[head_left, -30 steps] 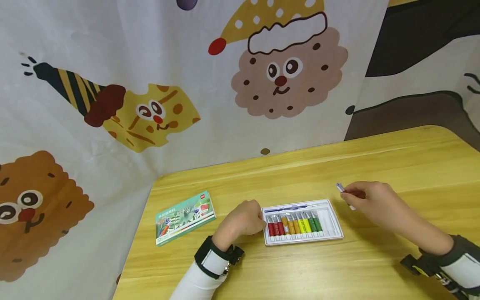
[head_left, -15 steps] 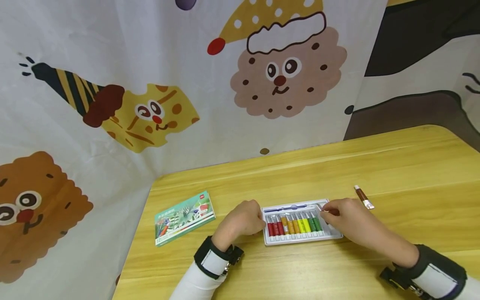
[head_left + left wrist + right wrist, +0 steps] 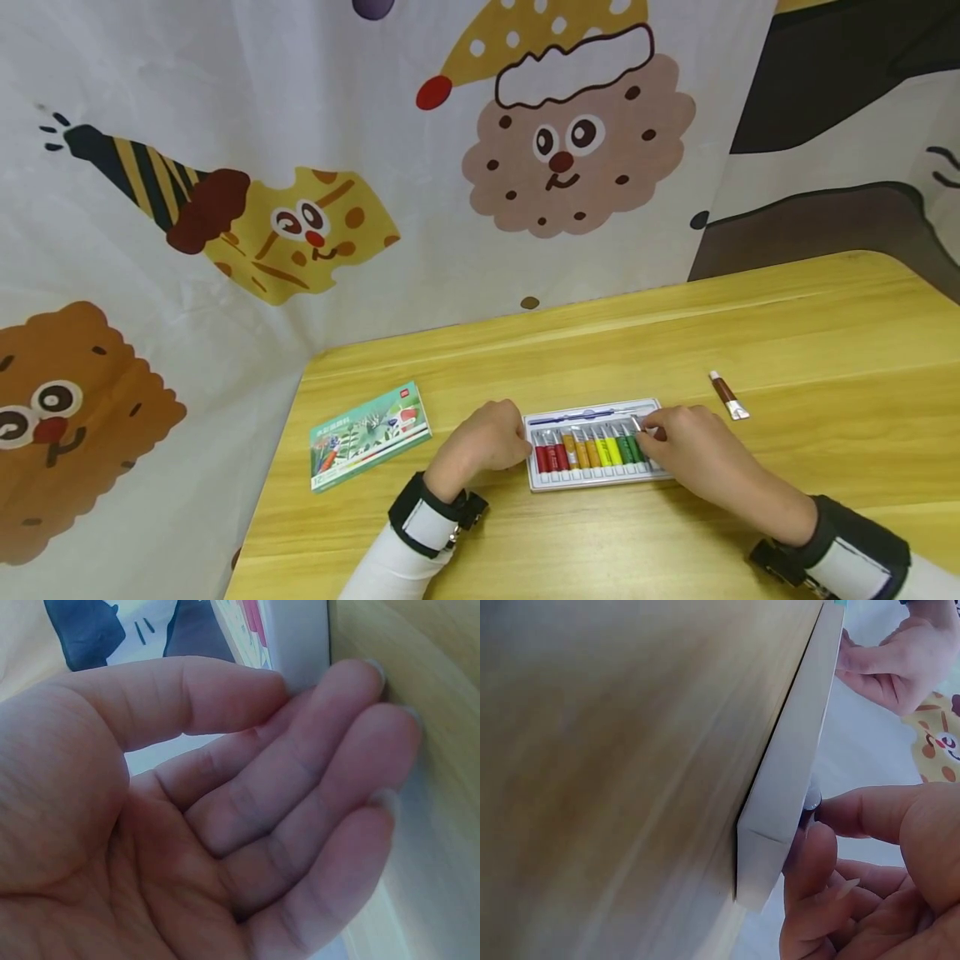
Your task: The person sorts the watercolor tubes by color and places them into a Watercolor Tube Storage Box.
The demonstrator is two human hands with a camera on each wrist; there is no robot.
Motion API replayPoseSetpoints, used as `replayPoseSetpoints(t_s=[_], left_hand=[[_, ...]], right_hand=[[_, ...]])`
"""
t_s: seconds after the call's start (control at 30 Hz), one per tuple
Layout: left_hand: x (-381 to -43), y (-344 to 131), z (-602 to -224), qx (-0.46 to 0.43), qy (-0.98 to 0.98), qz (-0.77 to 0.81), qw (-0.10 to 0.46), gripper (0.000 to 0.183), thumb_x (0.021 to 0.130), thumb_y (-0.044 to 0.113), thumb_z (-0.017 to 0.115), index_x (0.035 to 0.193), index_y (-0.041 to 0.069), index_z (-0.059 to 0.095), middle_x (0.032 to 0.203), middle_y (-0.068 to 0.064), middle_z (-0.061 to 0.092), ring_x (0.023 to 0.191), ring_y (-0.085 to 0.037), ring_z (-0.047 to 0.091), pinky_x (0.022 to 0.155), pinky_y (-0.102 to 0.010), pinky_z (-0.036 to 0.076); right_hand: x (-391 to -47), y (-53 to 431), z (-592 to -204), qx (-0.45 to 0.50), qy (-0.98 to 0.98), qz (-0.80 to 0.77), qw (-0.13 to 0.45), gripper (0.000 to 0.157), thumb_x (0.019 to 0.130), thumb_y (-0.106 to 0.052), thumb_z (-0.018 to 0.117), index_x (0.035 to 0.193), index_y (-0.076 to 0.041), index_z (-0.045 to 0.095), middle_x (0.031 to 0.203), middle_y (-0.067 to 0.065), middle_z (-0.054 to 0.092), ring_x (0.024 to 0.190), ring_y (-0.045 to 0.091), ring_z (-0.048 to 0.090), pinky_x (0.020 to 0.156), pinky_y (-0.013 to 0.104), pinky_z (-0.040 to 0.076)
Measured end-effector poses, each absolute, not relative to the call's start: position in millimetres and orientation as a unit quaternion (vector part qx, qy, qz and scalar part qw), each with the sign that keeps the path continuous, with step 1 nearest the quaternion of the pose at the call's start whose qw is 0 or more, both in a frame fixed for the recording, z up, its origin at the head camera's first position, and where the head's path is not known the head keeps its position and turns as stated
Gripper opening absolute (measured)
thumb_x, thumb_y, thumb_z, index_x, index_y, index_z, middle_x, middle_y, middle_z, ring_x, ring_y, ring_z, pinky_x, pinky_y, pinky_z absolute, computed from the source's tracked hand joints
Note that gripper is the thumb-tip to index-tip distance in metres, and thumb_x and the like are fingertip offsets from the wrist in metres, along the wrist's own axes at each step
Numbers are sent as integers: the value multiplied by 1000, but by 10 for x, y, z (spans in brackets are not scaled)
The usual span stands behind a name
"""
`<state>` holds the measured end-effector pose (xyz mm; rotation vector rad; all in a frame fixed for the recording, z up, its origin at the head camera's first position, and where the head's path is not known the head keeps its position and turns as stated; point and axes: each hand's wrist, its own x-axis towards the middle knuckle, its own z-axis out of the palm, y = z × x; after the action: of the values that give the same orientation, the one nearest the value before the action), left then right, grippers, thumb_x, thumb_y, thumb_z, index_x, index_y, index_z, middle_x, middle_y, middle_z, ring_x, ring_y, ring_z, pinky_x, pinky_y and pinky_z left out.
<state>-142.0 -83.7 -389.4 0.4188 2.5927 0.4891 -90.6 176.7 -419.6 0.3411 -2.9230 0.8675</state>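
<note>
A white tray (image 3: pixel 555 478) holds a row of paint tubes (image 3: pixel 592 450), red through orange and yellow to green, with a thin blue paintbrush (image 3: pixel 573 417) along its back. My left hand (image 3: pixel 483 437) pinches the tray's left end between thumb and fingers; in the left wrist view the thumb (image 3: pixel 232 697) lies against the white rim. Over the tray's right end, my right hand (image 3: pixel 697 454) pinches a paint tube (image 3: pixel 637 423) beside the green ones. Its dark body and shiny end (image 3: pixel 811 801) show in the right wrist view; most of it is hidden by the fingers.
A brown paint tube (image 3: pixel 725 393) lies on the wooden table (image 3: pixel 585 550) right of the tray. To the left lies a flat green paint box (image 3: pixel 371 437) with printed flowers. A cartoon-printed curtain (image 3: pixel 420 275) hangs behind the table's back edge.
My right hand has carried its paint tube leftward from beside the tray to the tray's right end, uncovering the brown tube on the table. My left hand has stayed in place.
</note>
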Motion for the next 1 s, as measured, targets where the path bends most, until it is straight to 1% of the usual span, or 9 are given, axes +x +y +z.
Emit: replayPoseSetpoints(t_s=[0.1,0.27,0.43,0.6,0.83,1.0], left_hand=[[-1420,-837,-3894,152,944,178,233,33,80,14,63,48,13,54,43,5,38,39,-10,35,37,-24,26],[-1418,-839,-3893,150,943,181,234,33,81,14,63,49,12,56,44,4,40,39,-11,36,37,-24,27],[-1418,-838,-3891,151,943,180,234,33,81,14,63,49,12,55,44,5,39,39,-11,36,37,-24,27],[-1414,-836,-3883,156,944,177,231,33,80,14,63,48,13,55,44,5,40,39,-10,37,37,-24,27],[-1415,-832,-3883,152,945,172,232,34,80,14,63,47,13,52,43,6,35,38,-10,35,37,-24,26],[-1412,-833,-3888,151,945,174,232,33,80,14,63,49,12,53,44,5,38,39,-11,37,37,-24,27]], right_hand=[[-891,1755,-4199,111,-953,280,36,19,80,-13,70,93,0,72,79,10,69,49,6,44,38,22,37],[-879,1746,-4207,120,-953,274,49,16,79,-12,70,89,0,72,76,9,69,51,6,47,40,22,41],[-888,1754,-4209,135,-952,268,57,12,77,-10,71,86,-1,72,76,8,69,55,5,49,45,21,44],[-898,1767,-4199,137,-954,263,53,10,77,-10,73,84,-4,72,76,6,67,56,8,47,46,23,42],[-917,1779,-4209,147,-954,261,34,7,79,-14,74,81,-9,70,68,-3,61,53,7,43,45,24,39],[-940,1809,-4200,166,-950,265,27,4,80,-13,72,81,-9,70,69,-4,62,55,7,44,46,24,40]])
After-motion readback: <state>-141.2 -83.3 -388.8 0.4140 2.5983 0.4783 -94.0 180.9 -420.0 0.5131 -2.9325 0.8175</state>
